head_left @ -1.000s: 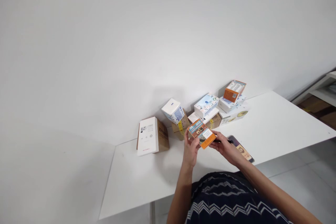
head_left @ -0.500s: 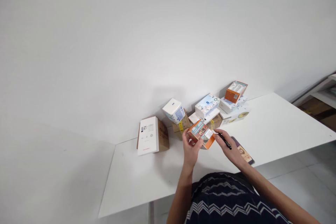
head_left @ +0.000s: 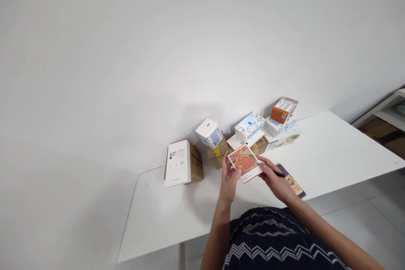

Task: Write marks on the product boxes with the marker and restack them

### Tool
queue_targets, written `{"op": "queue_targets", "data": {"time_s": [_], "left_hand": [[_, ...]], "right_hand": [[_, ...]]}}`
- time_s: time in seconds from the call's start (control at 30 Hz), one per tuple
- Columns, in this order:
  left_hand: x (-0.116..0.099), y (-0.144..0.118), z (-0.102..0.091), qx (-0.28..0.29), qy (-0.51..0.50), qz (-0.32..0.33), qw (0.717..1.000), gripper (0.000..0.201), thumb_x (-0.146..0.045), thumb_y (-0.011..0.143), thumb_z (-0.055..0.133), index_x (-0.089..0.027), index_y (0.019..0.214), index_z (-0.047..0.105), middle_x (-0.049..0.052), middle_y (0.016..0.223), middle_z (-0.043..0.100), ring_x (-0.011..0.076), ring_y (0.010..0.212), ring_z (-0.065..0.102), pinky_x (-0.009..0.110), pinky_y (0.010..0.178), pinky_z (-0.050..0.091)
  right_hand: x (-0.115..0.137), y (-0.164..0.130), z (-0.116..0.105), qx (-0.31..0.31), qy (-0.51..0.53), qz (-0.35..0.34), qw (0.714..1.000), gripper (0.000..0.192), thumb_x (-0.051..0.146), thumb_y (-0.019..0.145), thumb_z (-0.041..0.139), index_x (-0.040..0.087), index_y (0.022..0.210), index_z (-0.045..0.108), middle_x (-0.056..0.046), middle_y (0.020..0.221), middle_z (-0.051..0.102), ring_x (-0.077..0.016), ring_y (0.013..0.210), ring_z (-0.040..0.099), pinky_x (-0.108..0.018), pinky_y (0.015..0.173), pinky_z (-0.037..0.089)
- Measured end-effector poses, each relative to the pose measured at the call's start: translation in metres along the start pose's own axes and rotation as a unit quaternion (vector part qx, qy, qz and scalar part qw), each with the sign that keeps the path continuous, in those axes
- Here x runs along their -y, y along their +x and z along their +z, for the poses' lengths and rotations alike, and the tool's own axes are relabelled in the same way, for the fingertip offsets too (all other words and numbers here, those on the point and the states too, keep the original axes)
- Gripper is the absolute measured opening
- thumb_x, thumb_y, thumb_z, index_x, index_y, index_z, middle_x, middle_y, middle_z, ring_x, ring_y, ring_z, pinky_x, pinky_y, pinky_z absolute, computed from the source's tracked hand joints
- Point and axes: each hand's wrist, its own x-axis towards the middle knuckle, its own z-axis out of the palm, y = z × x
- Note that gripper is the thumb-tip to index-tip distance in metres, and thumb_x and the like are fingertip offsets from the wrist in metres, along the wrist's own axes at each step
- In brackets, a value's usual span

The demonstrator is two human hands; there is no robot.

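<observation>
A small carton box [head_left: 244, 161], showing an orange-red picture with a white border, is held above the table between my two hands. My left hand [head_left: 229, 182] grips it along the left and near edges, thumb on top. At its right corner, my right hand [head_left: 274, 180] pinches the box while also keeping a black pen [head_left: 279, 174], which pokes out past the knuckles. Just right of that hand, a phone [head_left: 292, 182] with a picture on it lies on the table. The underside of the carton is hidden.
Behind the hands, along the wall, stand a brown box with a white front [head_left: 177, 163], a white-blue box [head_left: 209, 133] on a taped brown box [head_left: 218, 156], a floral box [head_left: 249, 126] and an orange box [head_left: 283, 109] on stacked boxes. The white table [head_left: 341, 152] has shelving [head_left: 384, 124] beyond its right end.
The box has been turned in my hands, so an orange-red picture replaces the orange-and-teal labelled side. My right fingers have closed on its corner, and the pen now sits lower in the hand.
</observation>
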Motion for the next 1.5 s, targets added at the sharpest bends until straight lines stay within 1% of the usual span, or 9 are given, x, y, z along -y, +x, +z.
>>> {"op": "queue_targets", "data": {"time_s": [0.13, 0.33, 0.47, 0.63, 0.8, 0.87, 1.03, 1.17, 1.5], "left_hand": [[-0.003, -0.001, 0.003, -0.022, -0.051, -0.042, 0.998, 0.078, -0.026, 0.070, 0.076, -0.032, 0.136, 0.034, 0.008, 0.133, 0.055, 0.0235, 0.109, 0.062, 0.038, 0.090, 0.051], [-0.007, 0.001, -0.003, -0.092, -0.026, -0.044, 0.994, 0.075, -0.030, 0.067, 0.076, -0.029, 0.133, 0.039, 0.009, 0.122, 0.060, 0.0226, 0.096, 0.066, 0.035, 0.077, 0.055], [-0.005, 0.001, -0.007, -0.102, 0.003, -0.007, 0.995, 0.074, -0.030, 0.068, 0.076, -0.029, 0.132, 0.039, 0.008, 0.120, 0.059, 0.0190, 0.091, 0.065, 0.032, 0.075, 0.055], [-0.003, -0.001, -0.005, -0.081, 0.033, 0.022, 0.996, 0.070, -0.030, 0.070, 0.075, -0.031, 0.131, 0.041, 0.007, 0.121, 0.059, 0.0187, 0.092, 0.064, 0.031, 0.077, 0.054], [-0.005, -0.006, 0.000, -0.057, 0.039, 0.038, 0.997, 0.067, -0.027, 0.074, 0.072, -0.031, 0.133, 0.040, 0.007, 0.123, 0.058, 0.0187, 0.097, 0.063, 0.030, 0.080, 0.053], [-0.007, -0.008, 0.001, -0.054, 0.036, 0.039, 0.997, 0.067, -0.028, 0.074, 0.071, -0.030, 0.133, 0.040, 0.007, 0.124, 0.058, 0.0198, 0.098, 0.063, 0.031, 0.081, 0.053], [-0.009, -0.010, 0.002, -0.060, 0.030, 0.042, 0.997, 0.069, -0.029, 0.074, 0.072, -0.029, 0.134, 0.039, 0.008, 0.126, 0.058, 0.0224, 0.103, 0.063, 0.036, 0.088, 0.052], [-0.010, -0.011, 0.002, -0.063, 0.033, 0.049, 0.996, 0.069, -0.031, 0.073, 0.073, -0.028, 0.134, 0.040, 0.008, 0.129, 0.057, 0.0238, 0.105, 0.063, 0.036, 0.089, 0.052], [-0.011, -0.012, 0.005, -0.068, 0.022, 0.048, 0.996, 0.070, -0.029, 0.073, 0.072, -0.029, 0.135, 0.040, 0.009, 0.128, 0.058, 0.0252, 0.106, 0.063, 0.035, 0.085, 0.053]], "right_hand": [[-0.004, 0.003, -0.001, 0.016, 0.008, 0.007, 1.000, 0.036, 0.050, 0.085, 0.057, 0.028, 0.112, 0.064, -0.005, 0.112, 0.070, -0.0254, 0.106, 0.065, -0.042, 0.096, 0.052], [0.025, 0.010, -0.013, -0.120, 0.032, -0.039, 0.992, 0.029, 0.050, 0.084, 0.058, 0.023, 0.093, 0.068, -0.007, 0.107, 0.069, -0.0217, 0.091, 0.069, -0.035, 0.087, 0.055], [0.053, 0.004, -0.016, -0.139, 0.092, -0.091, 0.982, 0.034, 0.053, 0.087, 0.052, 0.023, 0.088, 0.069, -0.003, 0.099, 0.068, -0.0169, 0.077, 0.068, -0.029, 0.071, 0.056], [0.063, -0.010, -0.014, -0.065, 0.019, -0.110, 0.992, 0.068, 0.073, 0.085, 0.030, 0.020, 0.082, 0.072, -0.002, 0.054, 0.058, -0.0134, 0.048, 0.052, -0.027, 0.048, 0.046], [0.062, -0.018, -0.002, -0.012, -0.106, -0.083, 0.991, 0.035, 0.055, 0.081, 0.061, 0.022, 0.091, 0.068, -0.004, 0.078, 0.070, -0.0192, 0.074, 0.064, -0.032, 0.071, 0.051], [0.062, -0.020, 0.005, -0.016, -0.170, -0.094, 0.981, 0.025, 0.045, 0.077, 0.070, 0.023, 0.090, 0.065, -0.001, 0.076, 0.068, -0.0173, 0.073, 0.062, -0.028, 0.069, 0.048], [0.059, -0.023, 0.017, 0.023, -0.172, -0.166, 0.971, 0.018, 0.041, 0.090, 0.054, 0.024, 0.085, 0.057, 0.000, 0.073, 0.064, -0.0161, 0.072, 0.060, -0.028, 0.068, 0.047], [0.058, -0.020, 0.016, 0.053, -0.209, -0.158, 0.963, 0.022, 0.039, 0.094, 0.045, 0.024, 0.098, 0.061, -0.001, 0.079, 0.065, -0.0187, 0.082, 0.062, -0.031, 0.077, 0.048], [0.055, -0.019, 0.022, 0.034, -0.260, -0.175, 0.949, 0.017, 0.038, 0.090, 0.052, 0.022, 0.091, 0.060, -0.002, 0.074, 0.063, -0.0165, 0.068, 0.058, -0.028, 0.061, 0.048]]}}
